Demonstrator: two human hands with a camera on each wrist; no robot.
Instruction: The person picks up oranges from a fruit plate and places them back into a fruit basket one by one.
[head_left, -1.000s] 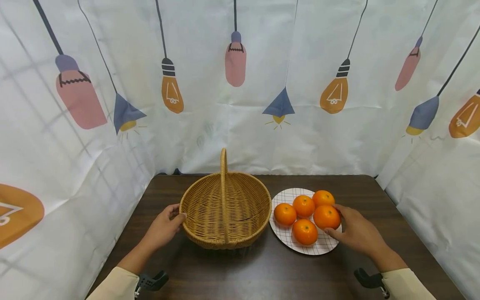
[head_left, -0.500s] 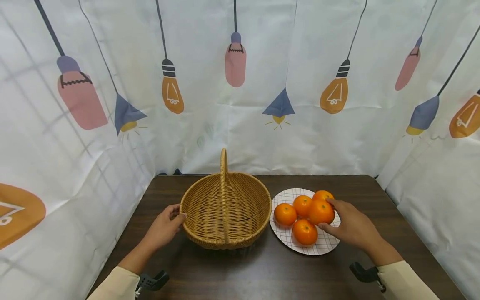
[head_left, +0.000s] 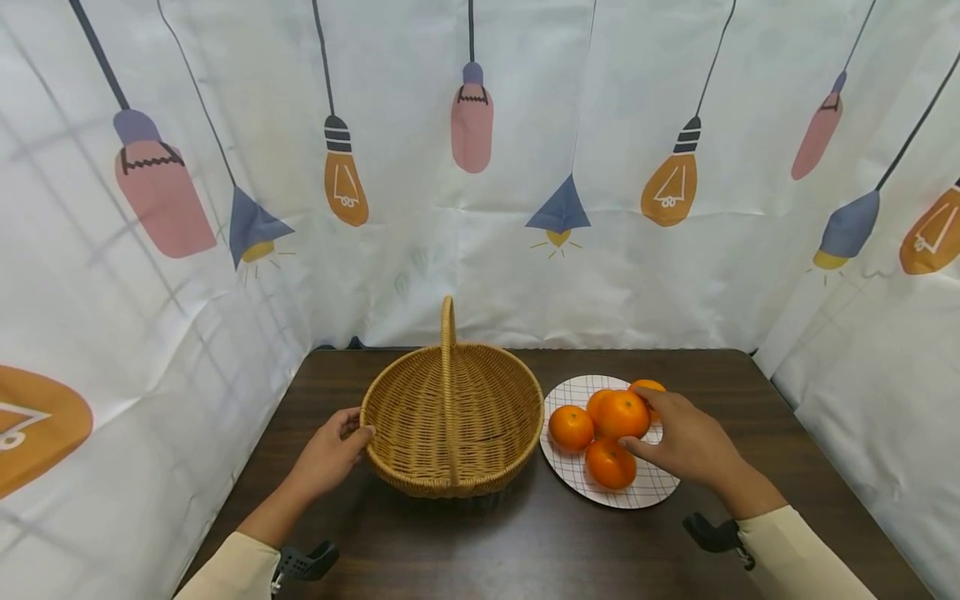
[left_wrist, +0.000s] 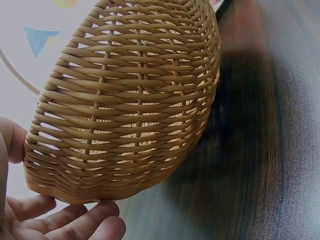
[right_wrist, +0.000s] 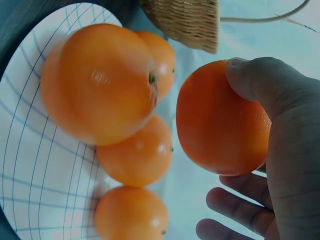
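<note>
My left hand (head_left: 332,452) holds the left rim of a woven wicker basket (head_left: 491,400) with a tall arched handle. In the left wrist view the thumb lies on one side of the rim and the fingers (left_wrist: 82,220) on the other. My right hand (head_left: 688,440) grips an orange (head_left: 624,415) between thumb and fingers, raised over a round white plate (head_left: 654,493) with a grid pattern. Several more oranges lie on the plate, one at the front (head_left: 611,467) and one at the left (head_left: 571,428). The right wrist view shows the held orange (right_wrist: 220,120) apart from them.
Basket and plate stand side by side on a dark wood table (head_left: 517,542). A white curtain (head_left: 405,275) printed with lamps and bulbs hangs behind and along both sides. Each wrist carries a black camera mount (head_left: 712,533).
My right hand has lifted the orange from the plate's right side and carried it left, over the other oranges. The left hand and basket have stayed in place.
</note>
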